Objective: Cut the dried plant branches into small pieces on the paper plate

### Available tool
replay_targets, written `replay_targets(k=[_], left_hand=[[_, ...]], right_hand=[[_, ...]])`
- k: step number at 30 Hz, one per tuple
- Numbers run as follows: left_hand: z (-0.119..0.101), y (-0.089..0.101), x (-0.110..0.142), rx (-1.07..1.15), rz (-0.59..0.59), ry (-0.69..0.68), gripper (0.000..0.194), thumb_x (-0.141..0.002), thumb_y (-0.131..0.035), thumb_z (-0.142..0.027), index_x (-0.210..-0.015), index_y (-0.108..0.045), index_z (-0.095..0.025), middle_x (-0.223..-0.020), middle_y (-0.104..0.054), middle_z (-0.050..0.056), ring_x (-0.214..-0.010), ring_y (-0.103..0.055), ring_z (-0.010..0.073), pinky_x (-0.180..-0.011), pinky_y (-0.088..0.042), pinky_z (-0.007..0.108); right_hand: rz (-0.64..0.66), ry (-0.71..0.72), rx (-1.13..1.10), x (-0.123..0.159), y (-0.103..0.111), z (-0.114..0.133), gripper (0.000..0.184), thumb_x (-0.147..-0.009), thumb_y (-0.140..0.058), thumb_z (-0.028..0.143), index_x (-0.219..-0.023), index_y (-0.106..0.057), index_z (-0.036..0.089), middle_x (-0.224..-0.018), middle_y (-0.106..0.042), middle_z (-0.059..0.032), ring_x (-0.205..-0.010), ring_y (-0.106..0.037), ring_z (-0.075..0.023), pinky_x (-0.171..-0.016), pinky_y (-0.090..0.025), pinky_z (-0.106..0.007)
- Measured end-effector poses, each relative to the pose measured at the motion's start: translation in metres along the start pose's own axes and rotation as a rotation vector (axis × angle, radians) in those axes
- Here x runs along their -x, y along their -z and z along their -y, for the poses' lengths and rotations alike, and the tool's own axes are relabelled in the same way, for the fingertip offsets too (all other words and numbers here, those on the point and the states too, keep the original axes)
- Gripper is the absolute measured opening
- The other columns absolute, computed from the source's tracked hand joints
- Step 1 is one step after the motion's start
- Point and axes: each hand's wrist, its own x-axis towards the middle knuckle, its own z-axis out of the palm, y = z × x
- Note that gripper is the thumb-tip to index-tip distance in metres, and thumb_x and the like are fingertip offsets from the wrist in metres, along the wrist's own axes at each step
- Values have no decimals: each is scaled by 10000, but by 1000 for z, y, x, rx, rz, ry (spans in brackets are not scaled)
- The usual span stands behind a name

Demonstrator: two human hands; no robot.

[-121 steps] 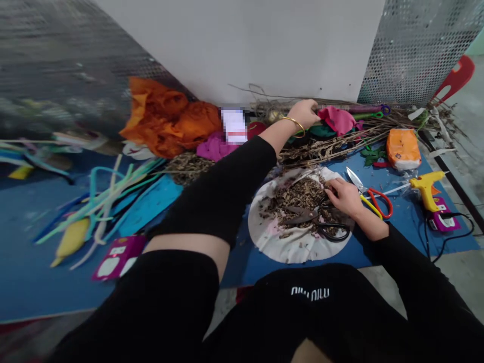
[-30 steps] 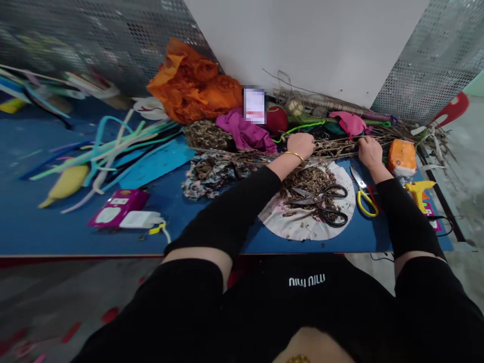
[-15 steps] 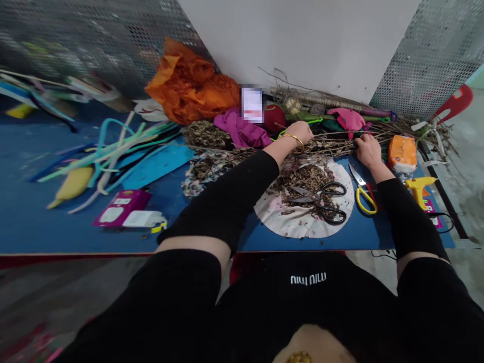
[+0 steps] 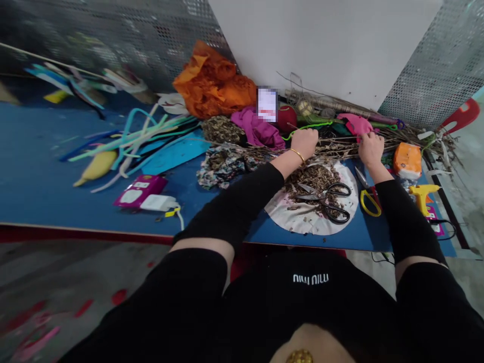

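Observation:
My left hand, with a gold bangle at the wrist, is closed around thin dried stems behind the round cloth. Farther right, my right hand is closed on the same dried stems, close to the pink cloth. The stems stretch between both hands, and their exact number in each grip is hidden. In front of them lies a round white cloth heaped with dried crumbled leaves. Black-handled scissors rest open on the leaves. Below my right hand are yellow-handled scissors.
An orange packet and a yellow glue gun are at right. Behind stand crumpled orange paper and purple cloth. Colourful strips, a yellow balloon-like object and a purple box lie left on the blue table.
The view has shifted, so the table items appear farther right. Both hands stay at the dried stems, and my right hand now sits slightly nearer the pink cloth.

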Motion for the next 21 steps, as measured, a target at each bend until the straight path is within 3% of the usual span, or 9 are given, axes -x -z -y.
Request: replay_targets(k=[4,7,9,14,17,21], left_hand=[[-4,-5,8,29,-101,-32,394,-991,-315,-61,-1222,-629,-9,-1187,-688,269,-1133,-658,328,-911,-428,423],[-2,-7,14,54,-150,-33,391,-1023,-293,-94,-1206,-631,-24,-1176,-680,251,-1125,-636,326,-917,-401,435],[2,-8,23,52,-181,-53,377,-1035,-308,-123,-1181,-646,-45,-1185,-670,230,-1141,-608,325,-925,-388,434],[13,-15,51,-6,-209,-191,356,-1044,-361,-188,-1186,-656,-46,-1192,-664,221,-1152,-567,334,-931,-381,439],[12,-21,61,-34,-240,-179,355,-1037,-418,-235,-1230,-631,-25,-1195,-656,235,-1135,-559,351,-907,-382,449],[4,-25,65,-41,-255,-182,314,-1024,-411,-191,-1128,-663,-36,-1130,-664,238,-1084,-569,349,-874,-379,456]], right_hand=[[-24,319,-153,-23,11,57,354,-986,-450,282,-1233,-695,221,-1207,-698,-134,-1080,-572,-288,-932,-347,-425],[88,520,-147,-32,13,97,290,-975,-481,269,-1069,-750,216,-1040,-733,-114,-987,-590,-265,-924,-333,-410],[143,559,-113,-34,12,111,305,-985,-465,262,-966,-765,209,-931,-734,-103,-892,-589,-246,-903,-330,-404],[65,513,-113,-36,13,110,328,-1022,-456,314,-1055,-768,220,-955,-741,-91,-878,-607,-231,-880,-335,-387],[18,530,-78,-40,16,105,331,-1030,-445,309,-1043,-764,220,-949,-739,-86,-877,-607,-227,-899,-340,-384],[-16,526,-29,-47,20,103,379,-1051,-379,315,-1035,-740,203,-986,-727,-104,-887,-586,-234,-948,-338,-402]])
